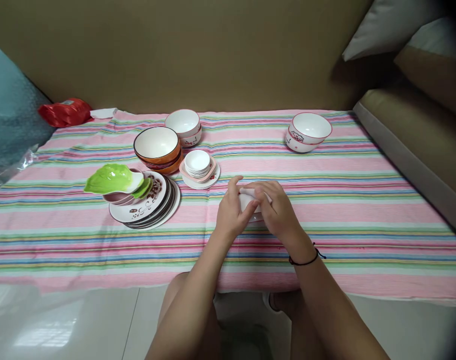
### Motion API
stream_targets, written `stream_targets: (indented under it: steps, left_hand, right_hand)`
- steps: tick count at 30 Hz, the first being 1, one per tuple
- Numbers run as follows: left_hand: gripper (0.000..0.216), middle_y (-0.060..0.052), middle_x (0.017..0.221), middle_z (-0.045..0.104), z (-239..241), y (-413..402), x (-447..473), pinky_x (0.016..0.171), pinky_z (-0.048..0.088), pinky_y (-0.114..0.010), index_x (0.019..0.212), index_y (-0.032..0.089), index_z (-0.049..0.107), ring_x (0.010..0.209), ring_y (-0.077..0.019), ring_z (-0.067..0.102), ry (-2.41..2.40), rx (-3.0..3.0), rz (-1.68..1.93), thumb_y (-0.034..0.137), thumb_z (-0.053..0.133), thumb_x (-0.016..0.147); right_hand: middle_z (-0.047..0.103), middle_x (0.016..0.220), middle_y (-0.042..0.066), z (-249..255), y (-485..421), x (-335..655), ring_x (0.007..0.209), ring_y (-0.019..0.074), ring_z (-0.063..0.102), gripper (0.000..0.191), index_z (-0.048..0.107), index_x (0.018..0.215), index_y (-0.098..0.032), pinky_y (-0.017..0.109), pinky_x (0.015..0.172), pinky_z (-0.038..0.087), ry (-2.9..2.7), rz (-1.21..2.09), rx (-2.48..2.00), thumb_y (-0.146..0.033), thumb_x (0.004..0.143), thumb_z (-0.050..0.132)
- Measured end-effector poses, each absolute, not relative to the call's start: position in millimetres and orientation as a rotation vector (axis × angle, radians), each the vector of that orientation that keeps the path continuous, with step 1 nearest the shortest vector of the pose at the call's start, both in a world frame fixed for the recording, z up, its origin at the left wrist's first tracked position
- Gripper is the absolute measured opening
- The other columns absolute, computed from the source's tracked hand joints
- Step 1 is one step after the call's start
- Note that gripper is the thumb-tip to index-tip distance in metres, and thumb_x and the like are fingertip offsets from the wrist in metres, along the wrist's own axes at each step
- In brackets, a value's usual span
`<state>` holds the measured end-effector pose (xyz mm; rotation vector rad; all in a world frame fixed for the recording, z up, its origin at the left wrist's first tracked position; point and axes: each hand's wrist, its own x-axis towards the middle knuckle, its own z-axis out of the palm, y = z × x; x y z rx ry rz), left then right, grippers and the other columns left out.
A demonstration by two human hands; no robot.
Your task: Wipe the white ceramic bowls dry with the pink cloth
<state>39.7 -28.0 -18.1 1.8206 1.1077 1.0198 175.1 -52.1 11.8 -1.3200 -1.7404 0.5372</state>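
Note:
Close together over the near middle of the cloth, my left hand and my right hand are both closed around a white spoon-shaped piece. Its slim pale end shows under my right fingers, and much of it is covered, so I cannot tell whether it is one piece or several. Just beneath my hands peeks the edge of a white dish. Nearest to my left hand stands a stack of small white bowls on a pink dish and a saucer.
Stacked plates at left carry green leaf-shaped dishes. Behind them are orange bowls and white bowls. More red-rimmed bowls stand at back right. A red bag lies at far left on the striped cloth.

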Motion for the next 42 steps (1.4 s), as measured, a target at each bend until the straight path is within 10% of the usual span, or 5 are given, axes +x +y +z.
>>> stream_targets:
  steps: [23,30,42]
  left_hand:
    - [0.057,-0.007,0.1,0.069,-28.0,-17.3,44.5,0.083,0.047,-0.038,0.13,0.023,0.042,0.091,-0.0236,0.066,1.159,1.435,1.137,0.064,0.027,0.094]
    - [0.061,-0.008,0.1,0.069,-24.5,-13.6,45.1,0.093,0.044,-0.039,0.095,0.021,0.064,0.101,-0.0251,0.062,1.173,1.443,1.153,0.063,0.02,0.095]
    - [0.05,-0.005,0.097,0.067,-29.1,-17.1,46.2,0.085,0.046,-0.038,0.111,0.024,0.047,0.093,-0.0226,0.064,1.223,1.352,1.173,0.065,0.025,0.094]
  right_hand:
    - [0.074,0.107,-0.001,5.8,-71.7,204.3,0.117,0.025,0.056,0.044,0.077,0.094,-0.031,0.047,0.109,0.036,-1.684,0.729,-1.034,-0.035,0.099,0.034]
    - [0.071,0.117,0.0,-7.7,-65.0,210.8,0.118,0.0252,0.059,0.047,0.076,0.101,-0.031,0.046,0.107,0.041,-1.345,0.843,-1.222,-0.04,0.1,0.029]
    - [0.069,0.123,-0.002,5.0,-62.2,180.3,0.123,0.0216,0.056,0.037,0.069,0.116,-0.033,0.048,0.115,0.033,-1.748,0.59,-1.06,-0.033,0.1,0.036]
